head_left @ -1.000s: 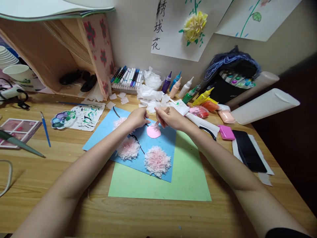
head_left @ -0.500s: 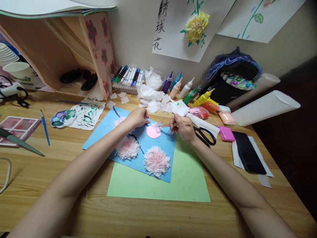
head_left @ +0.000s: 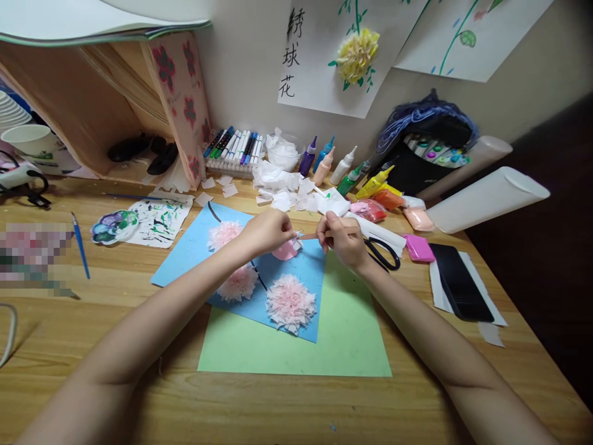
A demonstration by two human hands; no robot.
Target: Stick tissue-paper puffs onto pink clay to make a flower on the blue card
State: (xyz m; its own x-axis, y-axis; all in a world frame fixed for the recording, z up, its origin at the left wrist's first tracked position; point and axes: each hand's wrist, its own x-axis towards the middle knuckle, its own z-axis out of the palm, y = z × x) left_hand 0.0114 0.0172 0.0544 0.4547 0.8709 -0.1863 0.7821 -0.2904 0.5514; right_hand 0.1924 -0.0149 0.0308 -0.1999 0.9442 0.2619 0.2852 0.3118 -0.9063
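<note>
My right hand (head_left: 343,240) grips a thin wooden stick (head_left: 308,236), which points left. My left hand (head_left: 271,231) is pinched at the stick's tip, on a small piece of white tissue paper (head_left: 297,243). Just beneath lies a flat round of pink clay (head_left: 284,251), partly covered by my left fingers. It sits on a blue sheet (head_left: 185,256), along with fluffy pink tissue flowers (head_left: 291,303) and a dark painted stem. My left forearm hides part of the flowers on the left. Under the blue sheet is a green sheet (head_left: 296,358).
Behind my hands are loose tissue squares (head_left: 282,185), paint bottles (head_left: 343,165) and markers (head_left: 234,146). Black-handled scissors (head_left: 385,254), a pink clay packet (head_left: 419,248) and a phone (head_left: 461,281) lie right. A paintbrush (head_left: 80,246) and a smeared palette (head_left: 113,227) lie left.
My left hand has moved right, from the blue sheet to the stick's tip, and now pinches the tissue piece there. My right hand keeps hold of the stick. The view has shifted slightly.
</note>
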